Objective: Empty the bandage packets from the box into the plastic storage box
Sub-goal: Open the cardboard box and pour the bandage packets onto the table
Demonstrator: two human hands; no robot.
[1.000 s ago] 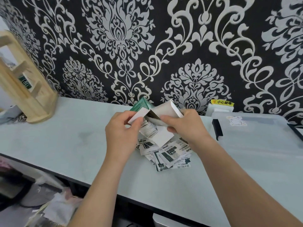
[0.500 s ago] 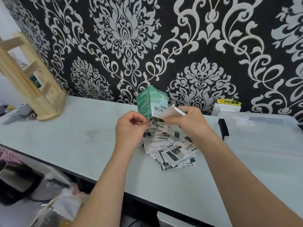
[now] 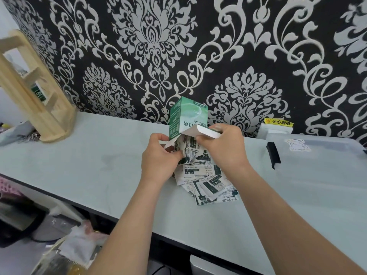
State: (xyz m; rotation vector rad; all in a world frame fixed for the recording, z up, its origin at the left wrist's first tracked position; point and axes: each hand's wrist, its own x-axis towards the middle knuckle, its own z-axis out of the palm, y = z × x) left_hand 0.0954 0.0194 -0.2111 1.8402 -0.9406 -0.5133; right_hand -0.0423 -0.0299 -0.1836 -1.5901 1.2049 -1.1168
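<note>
I hold the green-and-white cardboard box (image 3: pixel 187 118) upended over the pale grey tabletop (image 3: pixel 89 161), my left hand (image 3: pixel 158 161) pinching one open flap and my right hand (image 3: pixel 220 149) gripping the other. Flat paper bandage packets (image 3: pixel 206 181) lie heaped beneath it, with the lidded translucent plastic storage box (image 3: pixel 317 165) off to my right. The packets look light, slick and floppy, so I'd scoop the heap by its edges. Black-and-white damask wallpaper (image 3: pixel 139 46) rises behind.

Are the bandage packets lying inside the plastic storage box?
No, the bandage packets lie heaped on the table, left of the plastic storage box.
</note>
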